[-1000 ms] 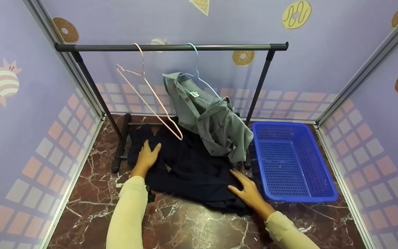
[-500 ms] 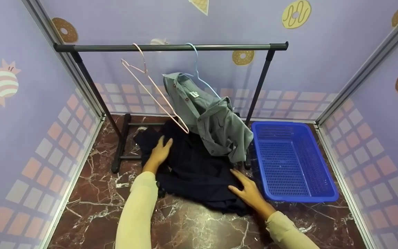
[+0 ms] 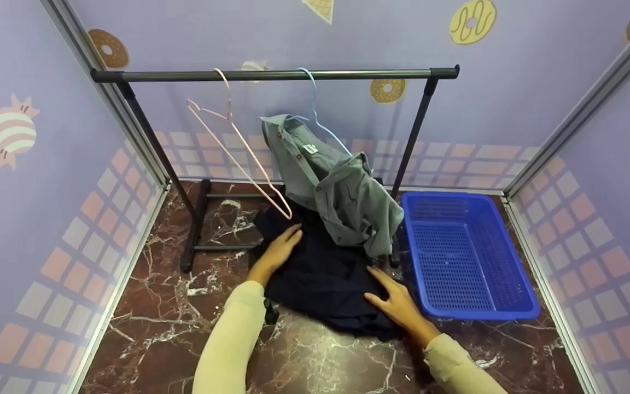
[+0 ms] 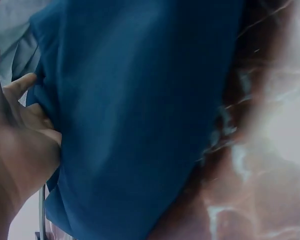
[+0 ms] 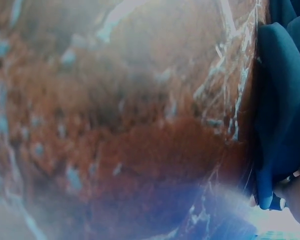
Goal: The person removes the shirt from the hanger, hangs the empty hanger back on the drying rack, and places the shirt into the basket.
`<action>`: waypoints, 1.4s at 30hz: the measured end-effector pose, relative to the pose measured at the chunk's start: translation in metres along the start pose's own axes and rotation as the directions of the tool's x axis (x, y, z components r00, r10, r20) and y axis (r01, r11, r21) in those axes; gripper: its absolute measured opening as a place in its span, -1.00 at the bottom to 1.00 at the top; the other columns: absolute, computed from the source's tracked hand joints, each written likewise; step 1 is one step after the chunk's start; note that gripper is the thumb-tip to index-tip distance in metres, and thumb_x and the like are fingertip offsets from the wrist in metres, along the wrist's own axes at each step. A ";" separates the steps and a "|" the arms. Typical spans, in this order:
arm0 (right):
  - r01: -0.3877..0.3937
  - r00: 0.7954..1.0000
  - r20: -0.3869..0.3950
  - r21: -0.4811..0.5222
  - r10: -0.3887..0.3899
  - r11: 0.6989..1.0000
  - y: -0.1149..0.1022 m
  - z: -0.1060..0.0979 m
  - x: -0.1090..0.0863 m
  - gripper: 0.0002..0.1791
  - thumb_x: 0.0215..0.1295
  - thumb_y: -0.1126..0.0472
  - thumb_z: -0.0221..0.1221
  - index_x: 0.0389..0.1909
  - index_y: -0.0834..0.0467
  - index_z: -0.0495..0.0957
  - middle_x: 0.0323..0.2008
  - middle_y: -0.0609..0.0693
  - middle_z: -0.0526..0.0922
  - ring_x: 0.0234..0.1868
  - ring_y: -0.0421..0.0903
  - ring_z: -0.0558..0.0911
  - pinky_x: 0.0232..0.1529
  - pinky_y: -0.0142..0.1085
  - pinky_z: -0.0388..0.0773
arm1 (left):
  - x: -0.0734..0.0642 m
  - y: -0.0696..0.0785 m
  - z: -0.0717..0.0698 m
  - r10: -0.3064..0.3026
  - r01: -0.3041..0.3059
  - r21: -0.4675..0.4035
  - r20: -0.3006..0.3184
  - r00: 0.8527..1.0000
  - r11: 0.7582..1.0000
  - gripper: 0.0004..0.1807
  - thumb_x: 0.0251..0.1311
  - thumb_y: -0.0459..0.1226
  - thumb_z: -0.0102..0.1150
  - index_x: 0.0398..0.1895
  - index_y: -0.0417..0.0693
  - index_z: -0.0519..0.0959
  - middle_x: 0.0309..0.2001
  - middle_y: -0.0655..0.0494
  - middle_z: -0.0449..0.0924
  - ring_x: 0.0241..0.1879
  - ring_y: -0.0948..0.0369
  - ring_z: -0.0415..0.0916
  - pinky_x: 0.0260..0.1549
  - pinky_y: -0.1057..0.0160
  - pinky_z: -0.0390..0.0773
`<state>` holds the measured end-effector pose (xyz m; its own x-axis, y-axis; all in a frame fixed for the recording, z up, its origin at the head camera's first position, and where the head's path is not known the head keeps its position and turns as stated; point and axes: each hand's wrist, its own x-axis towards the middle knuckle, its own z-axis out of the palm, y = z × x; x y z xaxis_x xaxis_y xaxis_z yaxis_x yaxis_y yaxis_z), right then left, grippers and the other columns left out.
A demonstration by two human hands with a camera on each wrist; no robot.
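A dark navy garment (image 3: 326, 279) lies bunched on the floor below the rack; it looks blue in the left wrist view. My left hand (image 3: 279, 250) presses against its left side, fingers extended, as the hand (image 4: 25, 145) beside the cloth (image 4: 125, 110) shows up close. On the garment's right part rests my right hand (image 3: 396, 303), fingers spread. Only a bit of that hand (image 5: 296, 195) enters the right wrist view, next to a fold of cloth (image 5: 285, 100). The garment's far part is hidden behind a grey-green shirt (image 3: 342, 191).
The shirt hangs crookedly from a blue hanger (image 3: 314, 96) on a black clothes rack (image 3: 271, 76). A bare pink hanger (image 3: 229, 109) dangles to its left, just above my left hand. A blue plastic basket (image 3: 512, 262) stands at the right on the marbled floor (image 3: 151, 328).
My left hand has moved right, pushing the garment's left side inward, so it is more bunched and more floor shows. The pink hanger swings slightly. My right hand stays put.
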<state>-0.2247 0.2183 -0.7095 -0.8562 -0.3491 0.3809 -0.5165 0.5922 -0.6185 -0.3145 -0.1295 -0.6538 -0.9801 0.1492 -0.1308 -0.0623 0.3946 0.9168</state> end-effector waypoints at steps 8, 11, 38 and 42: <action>-0.028 0.997 -0.077 0.045 0.031 0.999 0.003 0.001 -0.004 -0.31 0.26 0.15 0.42 0.42 0.10 0.49 0.32 0.12 0.60 0.30 0.19 0.60 0.31 0.12 0.50 | -0.022 0.000 0.023 0.121 -0.120 -0.018 0.059 0.991 0.993 -0.44 0.60 -0.02 -0.09 0.57 0.11 0.31 0.57 -0.04 0.26 0.55 -0.13 0.17 0.54 -0.19 0.11; -0.060 0.989 -0.130 0.054 0.067 0.997 0.002 0.004 -0.003 -0.34 0.28 0.18 0.40 0.42 0.08 0.50 0.32 0.07 0.62 0.29 0.18 0.61 0.30 0.11 0.51 | -0.029 0.001 0.031 0.161 -0.162 0.000 0.056 0.985 0.987 -0.44 0.59 -0.04 -0.06 0.59 0.15 0.28 0.57 -0.03 0.26 0.53 -0.15 0.21 0.53 -0.18 0.15; -0.180 0.961 -0.146 0.320 0.236 0.930 -0.046 0.036 0.039 -0.34 0.45 0.27 0.21 0.54 0.06 0.34 0.50 0.08 0.40 0.50 0.10 0.38 0.50 -0.16 0.31 | -0.064 0.007 0.108 0.251 -0.292 -0.248 -0.186 0.950 0.923 -0.43 0.62 -0.20 -0.13 0.62 0.01 0.20 0.60 0.03 0.19 0.60 -0.02 0.08 0.57 -0.14 0.07; -0.213 0.942 -0.162 0.393 0.295 0.895 -0.075 0.030 0.043 -0.39 0.48 0.32 0.16 0.52 0.20 0.33 0.49 0.20 0.37 0.49 0.22 0.36 0.47 0.09 0.33 | -0.076 0.025 0.111 0.241 -0.297 -0.316 -0.202 0.949 0.901 -0.43 0.61 -0.28 -0.16 0.61 -0.17 0.16 0.60 -0.11 0.16 0.61 -0.10 0.03 0.58 -0.18 0.00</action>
<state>-0.2230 0.1375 -0.6670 -0.9570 -0.0366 0.2876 -0.2840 0.3185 -0.9044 -0.2209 -0.0305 -0.6624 -0.9834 0.0538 0.1735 0.1750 0.0252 0.9842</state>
